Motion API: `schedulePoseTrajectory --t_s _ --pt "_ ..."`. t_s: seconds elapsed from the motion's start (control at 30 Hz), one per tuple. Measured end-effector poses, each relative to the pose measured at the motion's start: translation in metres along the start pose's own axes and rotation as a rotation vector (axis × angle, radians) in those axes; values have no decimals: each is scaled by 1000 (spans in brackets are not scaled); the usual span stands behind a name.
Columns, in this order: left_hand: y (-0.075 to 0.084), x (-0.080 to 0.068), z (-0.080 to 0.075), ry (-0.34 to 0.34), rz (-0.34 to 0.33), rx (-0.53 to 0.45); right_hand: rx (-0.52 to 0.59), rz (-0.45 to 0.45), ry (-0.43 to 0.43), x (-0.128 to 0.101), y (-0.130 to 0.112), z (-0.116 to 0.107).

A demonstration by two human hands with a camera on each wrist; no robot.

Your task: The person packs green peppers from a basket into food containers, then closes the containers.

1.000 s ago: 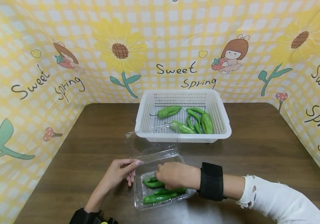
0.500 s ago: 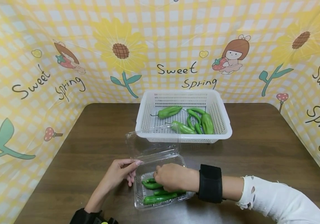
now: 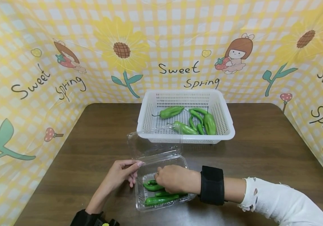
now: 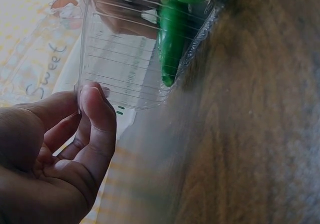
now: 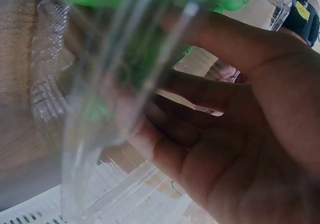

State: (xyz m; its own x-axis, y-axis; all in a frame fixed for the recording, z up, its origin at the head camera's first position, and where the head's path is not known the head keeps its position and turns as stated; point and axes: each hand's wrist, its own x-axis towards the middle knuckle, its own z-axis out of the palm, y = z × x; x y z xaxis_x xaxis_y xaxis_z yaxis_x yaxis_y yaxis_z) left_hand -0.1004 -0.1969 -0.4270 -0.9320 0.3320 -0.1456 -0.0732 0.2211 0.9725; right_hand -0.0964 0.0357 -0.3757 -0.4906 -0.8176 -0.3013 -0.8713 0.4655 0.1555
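Observation:
A clear plastic clamshell container point(image 3: 165, 162) lies in front of me with its lid point(image 3: 154, 149) folded back. Thumb and fingers of my left hand point(image 3: 119, 176) pinch its left rim; the left wrist view shows the same pinch on the plastic edge. Inside lie a curved green pepper point(image 3: 152, 187) and a longer green pepper point(image 3: 161, 200), with another partly hidden behind the second. My right hand point(image 3: 175, 179) reaches into the container with curled fingers. In the right wrist view its thumb and fingers surround a green pepper point(image 5: 145, 53), blurred behind the clear wall.
A white slotted basket point(image 3: 223, 136) stands behind the container, overlapped by the raised lid. It holds a fat green pepper point(image 3: 172, 112), another at its right point(image 3: 209, 124), and several thinner ones. Brown tabletop point(image 3: 99, 135) surrounds both; a yellow checked cloth point(image 3: 164, 37) hangs behind.
My right hand has shifted slightly left inside the container, and the curved pepper beside it has slid a little left. My left hand keeps its hold on the rim.

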Motion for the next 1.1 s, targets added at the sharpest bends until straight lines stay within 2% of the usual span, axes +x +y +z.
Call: schedulePoseTrajectory --t_s 0.43,1.1 --pt "0 0 0 -15 27 3 33 7 -19 1 -2 -3" --pt "1 0 -1 -13 12 18 61 9 -11 -7 -1 -6"
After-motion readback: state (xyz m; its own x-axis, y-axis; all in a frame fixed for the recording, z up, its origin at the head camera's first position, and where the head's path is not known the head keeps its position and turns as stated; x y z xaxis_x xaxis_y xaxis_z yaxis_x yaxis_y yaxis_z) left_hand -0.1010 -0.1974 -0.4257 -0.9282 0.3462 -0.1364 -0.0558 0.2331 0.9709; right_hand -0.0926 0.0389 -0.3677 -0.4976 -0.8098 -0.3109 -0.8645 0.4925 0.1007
